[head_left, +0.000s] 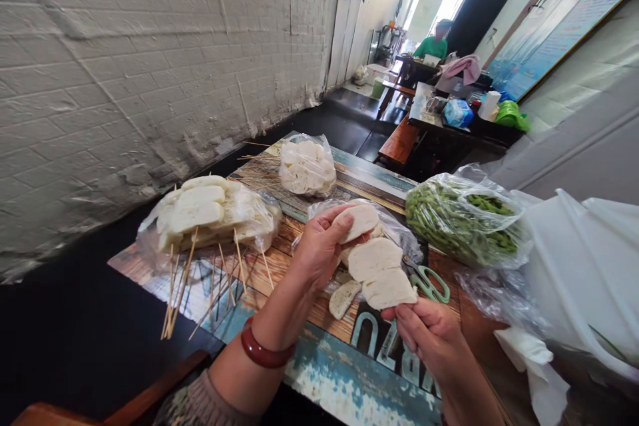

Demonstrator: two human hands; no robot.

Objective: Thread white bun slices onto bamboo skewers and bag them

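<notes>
Landmark: green-handled scissors (433, 284), on the printed table (327, 353).

Left hand (318, 246): left of the scissors, forearm slanting up and away, red bracelet (264, 346) at the wrist; thumb laid over a pale slice (363, 221), fingers beneath, clamped on it.

Right hand (432, 329): on the near side of the scissors, fingers curled, thumb and fingertips together on the near end of two overlapping slices (383, 273); whether a stick is also pinched, one cannot tell.

Two overlapping slices: raised between the hands, just left of the scissors.

Loose slice (344, 299): on the table, farther left of the scissors.

Skewered stack (200, 206): bagged, well left of the scissors.

Bag of green vegetables (462, 223): just beyond the scissors.
</notes>
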